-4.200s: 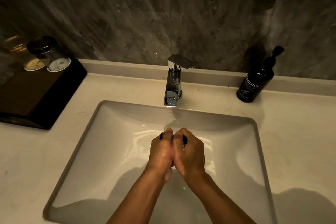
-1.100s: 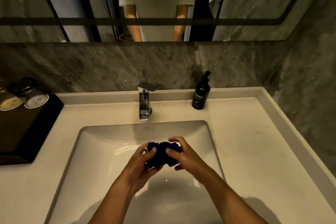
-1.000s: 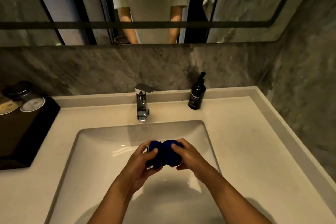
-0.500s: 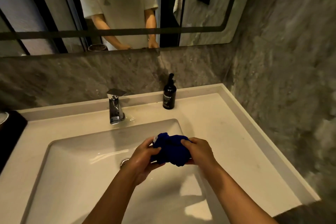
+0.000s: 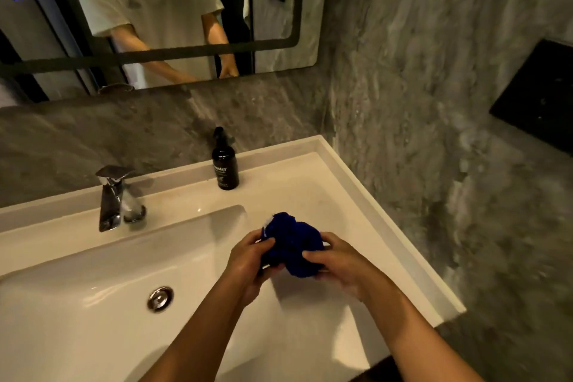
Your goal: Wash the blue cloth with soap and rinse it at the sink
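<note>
Head view: the blue cloth (image 5: 291,245) is bunched into a tight wad and held between both hands, above the bare strip of the surface (image 5: 325,195) just past the right rim of the sink (image 5: 93,319), toward the surface's right edge. The left hand (image 5: 248,260) curls its fingers around the wad's left side, and the right hand (image 5: 338,260) pinches the right side between thumb and fingers; gripped from opposite ends like this, the cloth looks ready to be wrung or set down. No water runs from the tap (image 5: 113,198) at the back rim. The soap bottle (image 5: 224,161) stands at the surface's back edge, probably kept clear of splashes yet within reach.
</note>
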